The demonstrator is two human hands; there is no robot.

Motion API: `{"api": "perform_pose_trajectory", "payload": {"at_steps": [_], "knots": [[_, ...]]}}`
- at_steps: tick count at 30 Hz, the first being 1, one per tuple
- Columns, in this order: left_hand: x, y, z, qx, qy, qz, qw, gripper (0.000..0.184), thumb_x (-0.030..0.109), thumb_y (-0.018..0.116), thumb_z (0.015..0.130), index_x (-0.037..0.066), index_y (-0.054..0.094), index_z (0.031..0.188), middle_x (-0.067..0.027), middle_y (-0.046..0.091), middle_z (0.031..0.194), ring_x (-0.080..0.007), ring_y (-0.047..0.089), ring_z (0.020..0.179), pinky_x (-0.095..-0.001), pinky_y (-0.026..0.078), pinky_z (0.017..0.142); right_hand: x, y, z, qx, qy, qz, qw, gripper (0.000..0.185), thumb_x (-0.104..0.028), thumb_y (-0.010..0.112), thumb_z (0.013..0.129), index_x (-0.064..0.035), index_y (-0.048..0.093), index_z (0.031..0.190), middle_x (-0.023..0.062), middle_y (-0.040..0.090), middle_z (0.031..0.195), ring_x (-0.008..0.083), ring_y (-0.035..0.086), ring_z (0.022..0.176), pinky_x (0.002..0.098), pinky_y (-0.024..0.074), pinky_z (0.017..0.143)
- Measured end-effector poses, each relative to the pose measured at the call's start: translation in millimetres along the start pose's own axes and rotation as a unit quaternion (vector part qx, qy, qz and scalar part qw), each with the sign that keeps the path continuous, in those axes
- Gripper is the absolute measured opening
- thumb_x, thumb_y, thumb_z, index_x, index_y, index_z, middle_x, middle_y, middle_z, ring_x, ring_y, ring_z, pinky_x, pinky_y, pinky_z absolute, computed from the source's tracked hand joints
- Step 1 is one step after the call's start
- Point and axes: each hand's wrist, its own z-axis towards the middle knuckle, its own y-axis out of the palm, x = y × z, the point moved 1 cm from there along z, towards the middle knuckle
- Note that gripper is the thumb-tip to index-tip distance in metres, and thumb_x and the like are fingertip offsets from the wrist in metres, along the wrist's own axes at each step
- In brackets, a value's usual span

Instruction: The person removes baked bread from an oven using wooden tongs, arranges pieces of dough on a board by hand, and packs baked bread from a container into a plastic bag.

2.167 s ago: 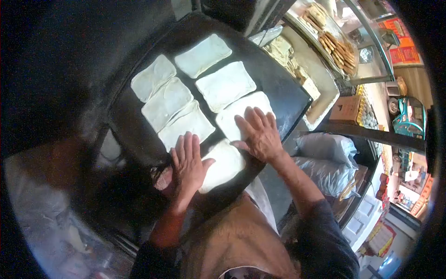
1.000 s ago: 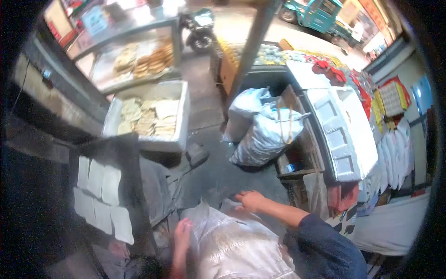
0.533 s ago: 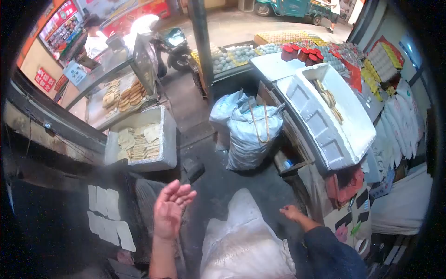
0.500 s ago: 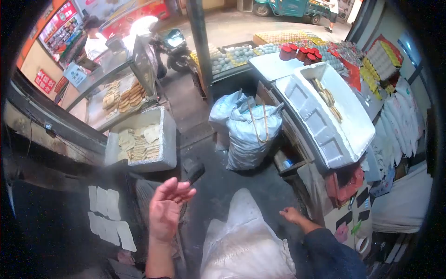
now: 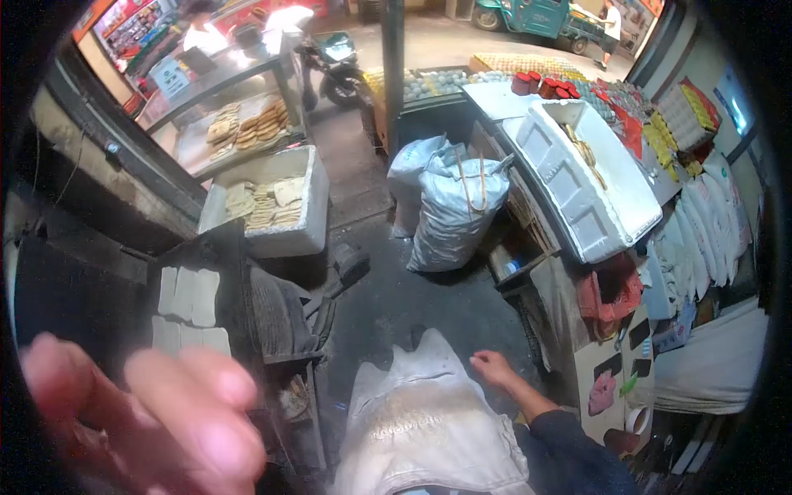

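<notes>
My left hand (image 5: pixel 157 421) is large and blurred in the lower left, close to the camera. Its fingers are bent and spread apart, with no object visible between them. Behind it, pale flat dough pieces (image 5: pixel 188 297) lie in rows on a dark surface (image 5: pixel 223 256), partly covered by the hand. My right hand (image 5: pixel 493 367) hangs low over the dark floor, right of my whitish apron (image 5: pixel 429 412). Its fingers are loosely curled in, and nothing shows in them. It touches no object.
A white foam box (image 5: pixel 285 235) holds flatbreads (image 5: pixel 264 202); browned ones (image 5: pixel 260 128) lie in a glass case. Stuffed sacks (image 5: pixel 454 214) stand mid-floor. At right are another foam box (image 5: pixel 569 206), a red plastic bin (image 5: pixel 606 289) and a counter (image 5: pixel 606 408). Beyond are egg trays (image 5: pixel 528 64) and a person (image 5: pixel 610 29).
My left hand has moved left and closer to the camera, over the dough pieces. My right hand has shifted slightly left and up. The view has turned somewhat left and down.
</notes>
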Motion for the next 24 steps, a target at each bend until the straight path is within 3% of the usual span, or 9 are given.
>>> {"api": "perform_pose_trajectory", "payload": {"at_steps": [5,9,12,13,15,17,19,22,24], "knots": [[33,-9,-15,-0.036,0.052,0.066,0.996,0.065,0.021,0.063,0.093,0.012,0.029,0.148,-0.0102,0.023,0.153,-0.0338,0.055,0.107,-0.0435,0.048,0.092,-116,-18,-24,0.039,-0.249,0.152,0.956,0.032,-0.019,0.067,0.094,-0.0007,0.064,0.12,0.0058,0.069,0.095,0.0132,0.065,0.088,0.0298,0.0536,0.078],[41,-17,-27,-0.044,0.093,0.127,0.987,0.057,0.017,0.064,0.091,0.007,0.038,0.141,-0.0137,0.036,0.144,-0.0333,0.056,0.112,-0.0425,0.048,0.095,-253,-64,-155,0.049,-0.451,0.233,0.86,0.028,-0.009,0.061,0.097,-0.0011,0.062,0.124,0.0064,0.067,0.099,0.0139,0.062,0.081,0.0283,0.0538,0.072],[32,-24,-42,-0.052,0.108,0.196,0.973,0.051,0.014,0.065,0.089,0.003,0.045,0.136,-0.0163,0.046,0.138,-0.0328,0.057,0.115,-0.0417,0.048,0.097,-273,-102,-247,0.162,-0.693,0.173,0.681,0.038,-0.024,0.07,0.09,-0.0068,0.06,0.123,0.007,0.063,0.106,0.0124,0.057,0.092,0.0276,0.0503,0.08],[22,-24,-50,-0.057,0.096,0.223,0.968,0.05,0.013,0.065,0.089,0.002,0.047,0.134,-0.0171,0.049,0.136,-0.0327,0.057,0.117,-0.0415,0.048,0.098,-264,-109,-282,0.307,-0.757,0.018,0.576,0.041,-0.027,0.074,0.087,-0.0099,0.059,0.121,0.0056,0.061,0.109,0.0118,0.055,0.099,0.0283,0.0495,0.085],[-18,-25,-81,-0.07,0.013,0.276,0.958,0.046,0.011,0.066,0.088,-0.001,0.052,0.13,-0.0188,0.055,0.131,-0.0324,0.058,0.119,-0.041,0.048,0.1,-257,-110,-340,0.532,-0.757,-0.218,0.311,0.048,-0.034,0.081,0.079,-0.0163,0.059,0.118,0.0027,0.057,0.115,0.0105,0.051,0.113,0.0295,0.048,0.097],[-78,-21,-140,-0.068,-0.243,0.276,0.927,0.042,0.014,0.063,0.091,0.001,0.056,0.129,-0.0188,0.06,0.127,-0.0329,0.058,0.12,-0.0395,0.047,0.101,-280,-100,-357,0.377,-0.874,-0.133,0.275,0.064,-0.043,0.079,0.083,-0.0156,0.055,0.136,0.0012,0.057,0.13,0.0033,0.053,0.116,0.0305,0.0492,0.1],[-141,-42,-244,-0.102,-0.399,0.322,0.853,0.042,0.021,0.061,0.093,0.002,0.057,0.13,-0.0195,0.059,0.129,-0.0352,0.057,0.121,-0.041,0.046,0.103,-323,-72,-356,0.311,-0.94,0.135,0.042,0.021,-0.03,0.074,0.09,-0.0138,0.065,0.079,-0.0097,0.057,0.066,0.0039,0.057,0.066,0.0226,0.0467,0.076],[-172,-75,-427,-0.111,-0.575,0.328,0.741,0.047,0.029,0.065,0.091,0.0,0.059,0.127,-0.0223,0.065,0.117,-0.0352,0.064,0.109,-0.0415,0.05,0.094,-327,-70,-355,0.344,-0.929,0.128,0.054,0.028,-0.028,0.074,0.09,-0.0142,0.06,0.07,-0.0131,0.052,0.061,0.002,0.051,0.058,0.0202,0.0432,0.07],[-148,-80,-526,-0.003,-0.673,0.29,0.68,0.036,0.029,0.062,0.09,0.0,0.065,0.112,-0.0229,0.067,0.111,-0.0374,0.065,0.106,-0.0441,0.05,0.089,-328,-65,-351,0.356,-0.922,0.124,0.088,0.026,-0.027,0.074,0.089,-0.0142,0.06,0.072,-0.0135,0.052,0.062,0.0014,0.051,0.059,0.0199,0.0429,0.07]]}}
